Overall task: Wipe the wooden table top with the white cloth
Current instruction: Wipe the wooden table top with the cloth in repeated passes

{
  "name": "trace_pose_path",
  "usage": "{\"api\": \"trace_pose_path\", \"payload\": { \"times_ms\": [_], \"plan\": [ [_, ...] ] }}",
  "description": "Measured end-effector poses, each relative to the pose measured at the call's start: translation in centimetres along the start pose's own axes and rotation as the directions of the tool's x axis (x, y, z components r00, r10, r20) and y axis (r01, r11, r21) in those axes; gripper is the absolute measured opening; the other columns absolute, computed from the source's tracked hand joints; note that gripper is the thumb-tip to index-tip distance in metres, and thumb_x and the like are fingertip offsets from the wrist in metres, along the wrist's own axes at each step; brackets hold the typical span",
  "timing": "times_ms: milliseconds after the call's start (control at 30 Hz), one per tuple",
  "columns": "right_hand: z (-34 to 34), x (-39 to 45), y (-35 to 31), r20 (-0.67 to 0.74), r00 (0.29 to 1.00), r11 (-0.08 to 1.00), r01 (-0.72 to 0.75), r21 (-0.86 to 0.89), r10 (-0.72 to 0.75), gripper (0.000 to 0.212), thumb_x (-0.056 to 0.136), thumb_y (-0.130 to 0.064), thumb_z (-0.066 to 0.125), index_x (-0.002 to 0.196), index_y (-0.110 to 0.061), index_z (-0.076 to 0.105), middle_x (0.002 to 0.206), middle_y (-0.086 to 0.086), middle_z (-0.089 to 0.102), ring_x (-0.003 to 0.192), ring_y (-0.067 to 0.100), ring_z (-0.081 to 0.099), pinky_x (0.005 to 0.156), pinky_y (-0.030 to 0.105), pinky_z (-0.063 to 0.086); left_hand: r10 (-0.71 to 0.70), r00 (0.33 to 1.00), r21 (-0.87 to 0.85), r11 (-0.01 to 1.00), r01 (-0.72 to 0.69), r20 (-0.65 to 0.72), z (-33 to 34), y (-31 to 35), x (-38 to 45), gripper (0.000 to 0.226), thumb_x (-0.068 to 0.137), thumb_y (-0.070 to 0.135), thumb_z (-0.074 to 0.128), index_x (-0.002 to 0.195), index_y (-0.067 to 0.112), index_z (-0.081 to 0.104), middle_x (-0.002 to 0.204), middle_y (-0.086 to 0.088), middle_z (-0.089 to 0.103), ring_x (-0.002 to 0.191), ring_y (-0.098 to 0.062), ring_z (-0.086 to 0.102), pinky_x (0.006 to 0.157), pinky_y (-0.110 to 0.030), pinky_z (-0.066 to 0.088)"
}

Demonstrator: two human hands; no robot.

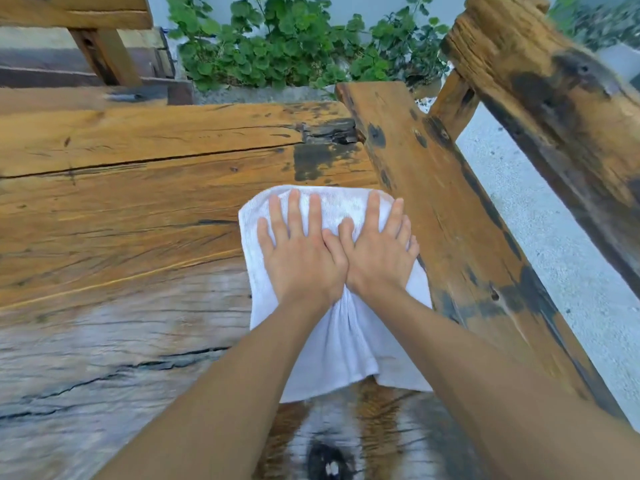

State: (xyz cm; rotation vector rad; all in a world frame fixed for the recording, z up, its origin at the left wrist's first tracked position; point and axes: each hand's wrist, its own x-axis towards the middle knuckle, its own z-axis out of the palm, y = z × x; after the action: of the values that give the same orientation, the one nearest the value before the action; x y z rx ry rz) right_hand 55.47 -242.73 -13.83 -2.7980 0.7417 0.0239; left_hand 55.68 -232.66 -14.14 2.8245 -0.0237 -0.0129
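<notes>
The white cloth (341, 327) lies flat on the wooden desk (138, 209), near its right edge. The left hand (302, 259) and right hand (380, 256) press down on it side by side, fingers straight. The wiping looks under way. Next, both hands should probably slide the cloth over the desk's other parts.
</notes>
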Motion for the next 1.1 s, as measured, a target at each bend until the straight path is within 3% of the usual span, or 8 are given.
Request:
{"api": "trace_pose_path", "payload": {
  "times_ms": [167,233,333,567,700,867,967,1100],
  "plan": [
    [-1.3,6.6,-2.0,0.069,0.997,0.996,-0.045,0.079,0.04,0.071,0.102,-0.063,0.024,0.162,-0.036,-0.001,0.161,0.013,0.033,0.135,0.035,0.044,0.1,0.049,0.039,0.002,1.0,-0.003,1.0,-0.002,0.017,0.2,1.9,6.8,0.061,0.103,0.044,0.01,0.163,0.033,0.0,0.172,0.003,-0.006,0.157,-0.025,-0.017,0.126,-0.049,-0.011],
    [-1.2,9.3,-2.7,0.093,0.994,0.991,-0.065,0.119,0.054,0.074,0.101,-0.064,0.024,0.163,-0.033,-0.003,0.145,0.016,0.05,0.119,0.035,0.055,0.083,0.043,0.038,0.003,1.0,0.006,1.0,-0.003,0.016,0.5,2.5,9.4,0.062,0.102,0.044,0.009,0.163,0.033,0.001,0.172,0.003,-0.006,0.157,-0.026,-0.017,0.126,-0.05,-0.011],
    [-1.4,13.0,-3.9,0.123,0.989,0.978,-0.106,0.178,0.085,0.078,0.101,-0.064,0.026,0.164,-0.027,0.0,0.12,0.014,0.067,0.093,0.031,0.057,0.077,0.041,0.036,-0.012,0.999,0.026,1.0,0.011,0.035,0.5,3.5,13.2,0.063,0.101,0.045,0.01,0.163,0.033,0.002,0.172,0.003,-0.007,0.157,-0.027,-0.016,0.126,-0.05,-0.011],
    [-1.3,20.4,-6.3,0.15,0.984,0.94,-0.143,0.309,0.101,0.066,0.105,-0.052,0.021,0.165,-0.027,0.008,0.14,0.011,0.061,0.126,0.034,0.057,0.086,0.043,0.034,0.02,0.998,0.083,0.996,-0.025,0.063,0.2,4.9,21.1,0.063,0.102,0.052,0.012,0.163,0.036,0.003,0.172,0.004,-0.006,0.158,-0.026,-0.012,0.126,-0.05,-0.01],
    [-1.1,23.4,-7.6,0.154,0.985,0.938,-0.118,0.326,0.071,0.063,0.107,-0.047,0.018,0.165,-0.024,0.005,0.144,0.008,0.058,0.125,0.033,0.057,0.083,0.041,0.033,0.047,0.995,0.11,0.992,-0.057,0.089,-0.1,5.4,24.3,0.061,0.103,0.05,0.013,0.163,0.036,0.006,0.172,0.003,0.0,0.158,-0.027,-0.007,0.126,-0.05,-0.007],
    [-1.7,26.5,-9.1,0.067,0.995,0.974,0.055,0.219,-0.071,0.052,0.106,-0.034,0.027,0.154,-0.019,0.037,0.167,0.003,0.028,0.126,0.033,0.055,0.083,0.041,0.036,0.032,0.997,0.195,0.98,-0.044,0.067,-0.6,6.0,27.4,0.055,0.101,0.037,0.016,0.15,0.028,0.042,0.156,-0.011,0.043,0.148,-0.036,0.03,0.12,-0.054,0.014],
    [-1.2,27.9,-9.2,0.055,0.993,0.982,0.089,0.168,-0.1,0.055,0.104,-0.044,0.032,0.149,-0.017,0.048,0.159,0.0,0.036,0.125,0.032,0.056,0.081,0.042,0.035,0.015,0.998,0.228,0.973,-0.029,0.062,-0.4,6.2,28.2,0.057,0.097,0.036,0.015,0.135,0.023,0.056,0.142,-0.015,0.055,0.137,-0.038,0.042,0.108,-0.054,0.026],
    [-1.3,27.5,-9.4,-0.033,0.996,0.977,0.083,0.198,-0.078,0.046,0.105,-0.038,0.033,0.14,-0.014,0.052,0.139,0.007,0.056,0.123,0.033,0.059,0.078,0.04,0.035,0.034,0.998,0.184,0.982,-0.042,0.047,-0.6,6.2,28.2,0.06,0.096,0.034,0.014,0.143,0.032,0.049,0.145,-0.013,0.055,0.138,-0.037,0.041,0.109,-0.055,0.025]
  ]
}}
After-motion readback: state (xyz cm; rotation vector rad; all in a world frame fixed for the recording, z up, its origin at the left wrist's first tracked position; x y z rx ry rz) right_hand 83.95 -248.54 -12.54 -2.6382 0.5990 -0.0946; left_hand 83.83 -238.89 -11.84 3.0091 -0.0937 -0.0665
